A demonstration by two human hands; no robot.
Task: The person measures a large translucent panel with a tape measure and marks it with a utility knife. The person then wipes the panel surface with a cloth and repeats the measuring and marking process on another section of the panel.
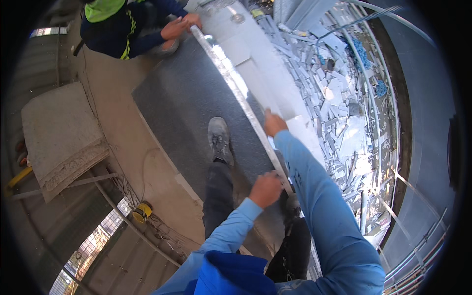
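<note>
A long, shiny metal bar (236, 88) lies across a dark grey sheet (172, 93), running from far left to near right. My left hand (267, 189) is closed at the bar's near end. Farther along, my right hand (274, 123) is closed just right of the bar; what it holds, if anything, cannot be made out. A co-worker's hands (182, 27) are at the bar's far end. My shoe (219, 140) stands on the dark sheet, left of the bar.
Broken pale offcuts (339, 108) lie piled on the right, beside pipes (364, 73). Stacked boards (64, 132) lean at the left. A yellow tape measure (142, 212) rests on the floor near a long pole (132, 223). The co-worker crouches (118, 29) at the far left.
</note>
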